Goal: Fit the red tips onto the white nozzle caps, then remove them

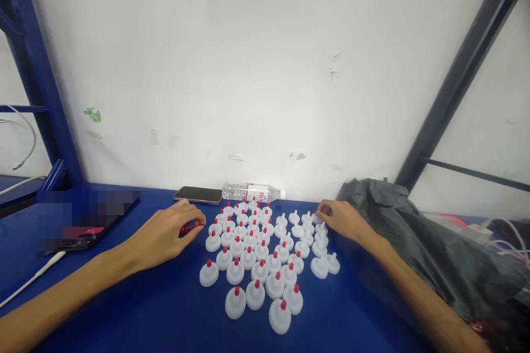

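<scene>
My left hand is closed around several small red caps, left of a cluster of white nozzle lids. Many of these round lids, such as a front one, carry a red tip on the spout. On the right side stand lids with bare white spouts, among them one bare lid at the front right. My right hand reaches to the back right of the group, its fingers curled and pinched at a white nozzle lid, which they partly hide.
A clear plastic bottle lies along the wall beside a phone. At the left is a dark tablet-like device with a white cable. A dark plastic bag fills the right side of the blue table.
</scene>
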The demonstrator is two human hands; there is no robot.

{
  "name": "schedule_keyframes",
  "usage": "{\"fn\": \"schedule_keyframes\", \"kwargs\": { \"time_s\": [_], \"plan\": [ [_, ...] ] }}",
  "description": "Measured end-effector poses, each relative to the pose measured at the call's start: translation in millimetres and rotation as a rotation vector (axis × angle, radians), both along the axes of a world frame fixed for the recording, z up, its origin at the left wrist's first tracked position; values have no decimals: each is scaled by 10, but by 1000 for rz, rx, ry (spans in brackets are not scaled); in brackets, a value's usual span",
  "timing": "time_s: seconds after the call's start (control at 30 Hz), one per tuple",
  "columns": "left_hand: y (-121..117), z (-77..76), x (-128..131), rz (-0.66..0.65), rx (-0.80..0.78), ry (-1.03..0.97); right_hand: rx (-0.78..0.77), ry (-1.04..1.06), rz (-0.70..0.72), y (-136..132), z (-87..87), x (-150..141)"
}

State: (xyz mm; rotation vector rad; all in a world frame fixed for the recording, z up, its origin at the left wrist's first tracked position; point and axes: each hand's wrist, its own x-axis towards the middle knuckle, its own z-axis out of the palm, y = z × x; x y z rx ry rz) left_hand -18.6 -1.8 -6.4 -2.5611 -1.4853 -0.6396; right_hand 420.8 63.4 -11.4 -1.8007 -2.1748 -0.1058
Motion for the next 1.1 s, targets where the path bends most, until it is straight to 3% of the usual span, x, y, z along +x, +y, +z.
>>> {"fn": "schedule_keyframes", "kwargs": {
  "time_s": [0.17, 0.27, 0.33, 0.4, 0.53, 0.63, 0.77, 0.93, 1.1],
  "plan": [
    [-17, 44, -8, -64, -60, 36, 17, 33, 35, -91, 88, -32],
    [-13, 42, -12, -71, -84, 61, 98, 53, 34, -215, 225, -126],
    [-14, 37, -9, -77, -103, 77, 98, 91, 105, -340, 340, -232],
    [-17, 33, -2, -85, -117, 79, -25, 212, 277, -483, 443, -357],
    [-24, 22, 7, -97, -138, 67, -441, 322, 514, -692, 508, -567],
    [-18, 7, 5, -92, -140, 73, -538, 289, 588, -726, 454, -625],
    [-2, -6, -1, -77, -127, 61, -455, 324, 587, -728, 461, -596],
    [-32, 22, 25, -97, -21, -13, -373, 659, 527, -791, 553, -653],
    [-182, 57, 156, -191, 162, -38, -68, 503, 530, -894, 398, -960]
  ]
}}
